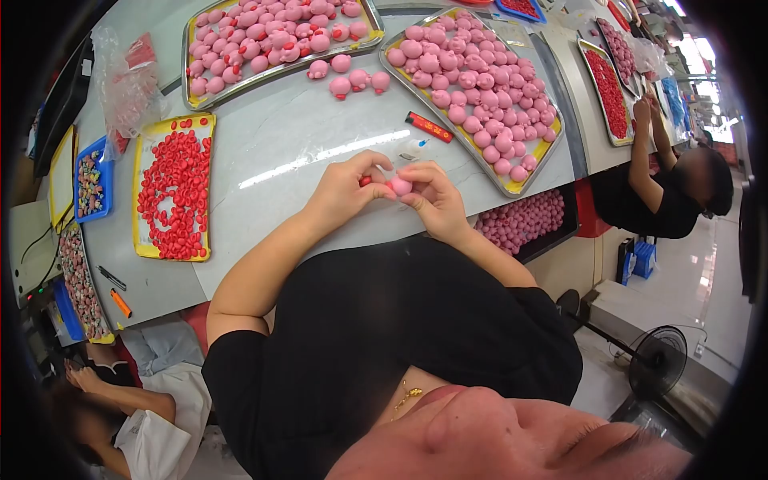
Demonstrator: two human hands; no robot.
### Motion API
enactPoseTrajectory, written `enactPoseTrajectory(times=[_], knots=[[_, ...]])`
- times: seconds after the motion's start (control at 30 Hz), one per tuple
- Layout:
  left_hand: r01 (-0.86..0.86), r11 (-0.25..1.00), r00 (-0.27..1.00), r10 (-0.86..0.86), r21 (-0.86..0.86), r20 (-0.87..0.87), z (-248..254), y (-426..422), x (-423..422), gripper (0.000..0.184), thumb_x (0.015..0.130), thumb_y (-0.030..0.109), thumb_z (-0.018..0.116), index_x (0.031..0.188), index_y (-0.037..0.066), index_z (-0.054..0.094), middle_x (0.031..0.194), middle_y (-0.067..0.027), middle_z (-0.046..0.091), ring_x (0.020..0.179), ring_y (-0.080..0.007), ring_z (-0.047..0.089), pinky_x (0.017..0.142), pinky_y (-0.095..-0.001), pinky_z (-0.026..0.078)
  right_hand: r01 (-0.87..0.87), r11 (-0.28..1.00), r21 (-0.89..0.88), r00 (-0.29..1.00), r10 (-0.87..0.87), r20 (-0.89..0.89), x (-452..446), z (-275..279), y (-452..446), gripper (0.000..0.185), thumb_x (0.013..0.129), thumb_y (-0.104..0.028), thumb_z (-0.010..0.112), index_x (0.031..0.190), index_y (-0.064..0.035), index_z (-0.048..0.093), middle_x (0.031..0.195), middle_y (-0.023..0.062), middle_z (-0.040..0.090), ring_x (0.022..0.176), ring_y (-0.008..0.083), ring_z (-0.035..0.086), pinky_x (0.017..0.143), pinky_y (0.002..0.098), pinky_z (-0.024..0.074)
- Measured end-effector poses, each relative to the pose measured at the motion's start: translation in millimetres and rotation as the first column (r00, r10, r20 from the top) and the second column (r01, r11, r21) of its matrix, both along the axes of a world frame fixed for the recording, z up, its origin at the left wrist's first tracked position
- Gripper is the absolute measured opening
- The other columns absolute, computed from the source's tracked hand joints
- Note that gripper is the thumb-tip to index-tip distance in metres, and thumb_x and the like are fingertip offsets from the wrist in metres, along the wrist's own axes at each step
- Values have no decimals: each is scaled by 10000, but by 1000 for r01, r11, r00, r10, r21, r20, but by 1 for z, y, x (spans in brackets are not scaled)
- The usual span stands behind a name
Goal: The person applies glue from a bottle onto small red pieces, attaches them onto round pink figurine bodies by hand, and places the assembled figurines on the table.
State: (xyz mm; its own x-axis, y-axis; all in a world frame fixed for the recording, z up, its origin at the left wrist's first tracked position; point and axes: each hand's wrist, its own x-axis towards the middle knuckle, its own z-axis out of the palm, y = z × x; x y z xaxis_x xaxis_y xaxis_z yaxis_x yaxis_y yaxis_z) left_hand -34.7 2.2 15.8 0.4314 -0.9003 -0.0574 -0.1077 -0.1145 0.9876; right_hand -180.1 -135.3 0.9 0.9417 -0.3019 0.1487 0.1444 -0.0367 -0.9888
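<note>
One long grey tabletop (264, 148) with a smooth surface spreads ahead of the person. Two other people are in view: one in a black top (628, 210) at the right edge and one in a white top (164, 432) at the lower left. On the tabletop stand two rectangular silver metal trays heaped with round pink pieces too many to count: a left metal tray (373, 35), where many pieces carry red bits, and a right metal tray (514, 189). One yellow-rimmed rectangular tray (149, 249) of small glossy red pieces, also beyond counting, lies farther left, with one clear plastic bag (112, 68) just above it and one blue plastic tray (94, 214) of tiny multicoloured pieces beside it. One dark bin (570, 210) full of pink pieces sits below the tabletop's edge, near the right forearm. Two hands meet over the tabletop: the left hand (344, 190) pinches one small red piece (366, 182) between thumb and curled fingers, while the right hand (438, 200) grips one round pink ball (402, 186) in its fingertips, the left thumb close against it. One red tube with a dark end (430, 126) lies by the right metal tray, one orange cutter (121, 303) at far left, and five loose pink pieces (359, 79) between the metal trays.
</note>
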Motion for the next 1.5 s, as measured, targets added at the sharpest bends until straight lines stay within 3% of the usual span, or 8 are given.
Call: enactPoseTrajectory(times=[0.43,0.5,0.53,0.6,0.73,0.87,1.07,1.5], knots=[[19,994,981,2,-104,195,-2,2,0,241,800,95,705,1016,17,632,872,-44,636,698,-90,567,625,-222,464,16,1000,-12,991,-14,131,3,0,0,426,784,127,606,1165,-3,468,1194,111,434,1144,215,488,1009,361,409],[-3,997,949,28,82,-315,-3,1,2,180,860,135,655,985,22,592,822,-41,599,612,-63,497,512,-190,381,23,999,28,994,-26,108,5,0,1,422,785,115,616,1164,0,471,1208,116,434,1128,210,501,997,353,420],[-7,997,949,32,81,-313,-4,1,5,180,860,135,655,985,22,592,822,-41,599,612,-63,497,512,-190,381,73,997,-14,994,-71,84,7,0,1,389,793,101,616,1147,4,488,1197,117,459,1090,198,524,966,341,439],[-12,993,622,97,114,-777,-9,2,10,168,920,206,580,945,44,543,748,-17,533,539,-35,372,444,-176,263,120,991,-58,991,-116,62,7,0,1,355,802,87,617,1130,8,506,1186,118,484,1052,186,548,935,330,458],[-216,969,372,198,123,-907,-13,1,21,206,953,244,506,955,38,515,729,-15,498,524,-42,310,424,-189,239,138,967,-212,986,-154,-60,-4,-1,-7,249,845,5,606,1082,14,529,935,74,580,843,140,590,775,269,473],[-278,954,383,220,115,-897,-9,2,23,120,924,122,506,967,10,495,796,-61,517,537,-53,343,432,-198,263,288,882,-374,943,-329,-47,-6,-5,-9,238,828,-79,653,1030,-1,556,669,12,574,581,95,533,593,230,448],[-170,980,473,175,106,-863,-6,-1,10,182,958,93,418,1117,9,448,933,-82,528,567,-59,344,469,-195,300,471,652,-595,843,-532,84,19,2,-11,313,768,-110,717,1017,-13,554,876,66,572,630,138,500,604,256,449],[-47,998,634,1,-37,-773,-6,1,7,274,982,126,404,1211,11,501,875,-15,514,559,-51,315,476,-198,280,253,845,-471,913,-370,-171,13,-1,-11,278,787,-94,680,1032,-42,561,927,55,595,726,135,564,633,275,454]])
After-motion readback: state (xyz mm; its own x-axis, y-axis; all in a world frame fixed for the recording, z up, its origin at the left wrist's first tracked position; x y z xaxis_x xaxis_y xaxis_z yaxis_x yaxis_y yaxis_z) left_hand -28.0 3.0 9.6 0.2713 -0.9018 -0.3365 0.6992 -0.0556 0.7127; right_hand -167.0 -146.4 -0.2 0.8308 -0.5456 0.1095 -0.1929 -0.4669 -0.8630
